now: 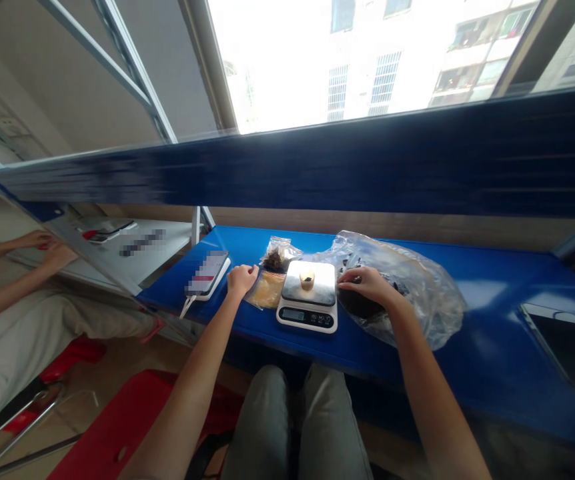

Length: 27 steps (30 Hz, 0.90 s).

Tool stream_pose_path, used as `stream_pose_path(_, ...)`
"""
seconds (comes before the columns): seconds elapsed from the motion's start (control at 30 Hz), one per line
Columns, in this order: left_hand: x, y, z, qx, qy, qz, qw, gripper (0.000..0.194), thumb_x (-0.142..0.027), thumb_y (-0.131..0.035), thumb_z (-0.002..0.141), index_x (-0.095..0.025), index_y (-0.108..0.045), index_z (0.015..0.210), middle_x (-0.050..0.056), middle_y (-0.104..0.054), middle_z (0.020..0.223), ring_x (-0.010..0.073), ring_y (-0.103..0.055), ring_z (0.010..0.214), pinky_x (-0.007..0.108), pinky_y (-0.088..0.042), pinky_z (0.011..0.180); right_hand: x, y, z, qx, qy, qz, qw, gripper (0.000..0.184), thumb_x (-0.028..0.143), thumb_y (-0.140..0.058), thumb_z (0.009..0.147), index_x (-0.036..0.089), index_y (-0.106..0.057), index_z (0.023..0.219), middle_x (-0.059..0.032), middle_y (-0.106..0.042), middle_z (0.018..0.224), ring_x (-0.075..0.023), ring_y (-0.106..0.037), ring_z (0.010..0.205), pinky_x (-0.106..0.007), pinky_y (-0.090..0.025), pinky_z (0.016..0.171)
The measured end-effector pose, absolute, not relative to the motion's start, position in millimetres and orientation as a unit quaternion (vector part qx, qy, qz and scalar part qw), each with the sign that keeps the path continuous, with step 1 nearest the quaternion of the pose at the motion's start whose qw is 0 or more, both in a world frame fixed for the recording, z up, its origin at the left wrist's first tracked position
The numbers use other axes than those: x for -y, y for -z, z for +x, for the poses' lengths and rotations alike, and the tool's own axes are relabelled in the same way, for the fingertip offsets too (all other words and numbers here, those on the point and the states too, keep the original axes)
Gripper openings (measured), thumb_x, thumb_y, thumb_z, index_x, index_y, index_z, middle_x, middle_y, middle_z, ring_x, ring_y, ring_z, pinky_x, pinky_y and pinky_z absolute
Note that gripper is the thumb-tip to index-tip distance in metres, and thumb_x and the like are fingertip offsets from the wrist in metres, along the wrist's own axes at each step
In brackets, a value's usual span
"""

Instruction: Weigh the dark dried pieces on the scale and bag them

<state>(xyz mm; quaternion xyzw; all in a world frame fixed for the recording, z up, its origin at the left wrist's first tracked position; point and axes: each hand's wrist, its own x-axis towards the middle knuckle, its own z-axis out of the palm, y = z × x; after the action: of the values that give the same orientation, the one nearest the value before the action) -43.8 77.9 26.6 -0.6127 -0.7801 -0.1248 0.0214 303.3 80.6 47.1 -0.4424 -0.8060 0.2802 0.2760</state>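
A white kitchen scale (pixel 306 319) with a steel plate stands on the blue shelf. On its plate sits a small pale cup (pixel 307 280) with a dark bit inside. My right hand (pixel 367 285) is just right of the plate, thumb and fingers pinched together; whatever is between them is too small to make out. Beneath it lies a large clear plastic bag (pixel 430 293) with dark crumbly material (pixel 360 305). My left hand (pixel 242 280) is curled closed left of a small bag of yellowish material (pixel 269 290); its palm is hidden. Behind that lies a zip bag of brown bits (pixel 276 257).
A phone on a white block (pixel 212 280) with a cable lies at left, and another phone (pixel 570 347) at far right. A dark blue beam (pixel 317 167) crosses above the shelf. Another person's hands (pixel 55 250) work at the white shelf on the left, beside a red chair.
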Motion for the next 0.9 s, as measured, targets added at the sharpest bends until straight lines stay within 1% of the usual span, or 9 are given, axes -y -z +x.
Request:
stream_pose_path(0.13,-79.3,-25.2,-45.0,0.788,0.124,-0.603,0.028,0.051,-0.044,-0.031,0.085,-0.018,-0.072,0.074,0.013,-0.070,0.081,0.0263,-0.063,0.080,0.028,-0.038,0.060,-82.7,-47.9,302.3,0.781,-0.287,-0.452,0.322,0.022,0.036,-0.061,0.074,0.018,-0.071,0.082,-0.0060,-0.072,0.079,-0.0217,-0.066,0.076,-0.030,-0.048,0.067)
stream_pose_path(0.27,-79.7,-24.2,-45.2,0.787,0.129,-0.603,0.025,0.052,-0.045,-0.030,0.085,-0.018,-0.072,0.073,0.013,-0.070,0.081,0.0262,-0.063,0.079,0.028,-0.038,0.060,-84.4,-48.3,302.2,0.757,-0.236,-0.490,0.363,0.023,0.037,-0.059,0.076,0.020,-0.071,0.085,-0.0050,-0.071,0.077,-0.0199,-0.065,0.072,-0.030,-0.048,0.065)
stream_pose_path(0.37,-78.8,-25.0,-44.6,0.782,0.136,-0.608,0.021,0.052,-0.046,-0.030,0.085,-0.017,-0.072,0.072,0.013,-0.070,0.079,0.0257,-0.063,0.077,0.028,-0.039,0.059,-84.4,-47.8,303.1,0.743,-0.199,-0.520,0.373,0.025,0.039,-0.060,0.075,0.020,-0.071,0.087,-0.0049,-0.072,0.077,-0.0192,-0.064,0.065,-0.030,-0.047,0.061)
stream_pose_path(0.47,-78.5,-25.5,-44.1,0.780,0.137,-0.610,0.021,0.052,-0.045,-0.030,0.085,-0.017,-0.072,0.071,0.013,-0.070,0.078,0.0260,-0.063,0.077,0.029,-0.039,0.060,-85.0,-46.4,303.9,0.731,-0.190,-0.532,0.383,0.028,0.041,-0.061,0.073,0.019,-0.072,0.086,-0.0059,-0.072,0.076,-0.0190,-0.063,0.059,-0.030,-0.047,0.057)
stream_pose_path(0.6,-78.6,-25.2,-43.9,0.782,0.131,-0.609,0.020,0.051,-0.045,-0.031,0.085,-0.018,-0.072,0.072,0.012,-0.070,0.080,0.0257,-0.063,0.078,0.028,-0.039,0.060,-86.4,-45.3,302.5,0.715,-0.174,-0.536,0.413,0.030,0.045,-0.063,0.070,0.018,-0.074,0.078,-0.0082,-0.073,0.078,-0.0206,-0.064,0.059,-0.031,-0.048,0.058)
stream_pose_path(0.77,-78.4,-24.6,-42.6,0.781,0.133,-0.609,0.022,0.051,-0.045,-0.031,0.086,-0.018,-0.073,0.074,0.013,-0.070,0.081,0.0252,-0.063,0.078,0.028,-0.039,0.060,-82.7,-49.2,295.3,0.678,-0.171,-0.547,0.459,0.034,0.049,-0.064,0.068,0.019,-0.074,0.077,-0.0077,-0.073,0.073,-0.0218,-0.065,0.057,-0.032,-0.049,0.058)
stream_pose_path(0.9,-78.4,-24.4,-41.4,0.782,0.138,-0.607,0.027,0.051,-0.044,-0.031,0.086,-0.018,-0.073,0.076,0.013,-0.070,0.082,0.0251,-0.063,0.078,0.028,-0.039,0.060,-78.3,-52.8,292.3,0.643,-0.167,-0.562,0.493,0.034,0.050,-0.066,0.067,0.018,-0.074,0.077,-0.0077,-0.073,0.068,-0.0237,-0.067,0.059,-0.032,-0.050,0.062)
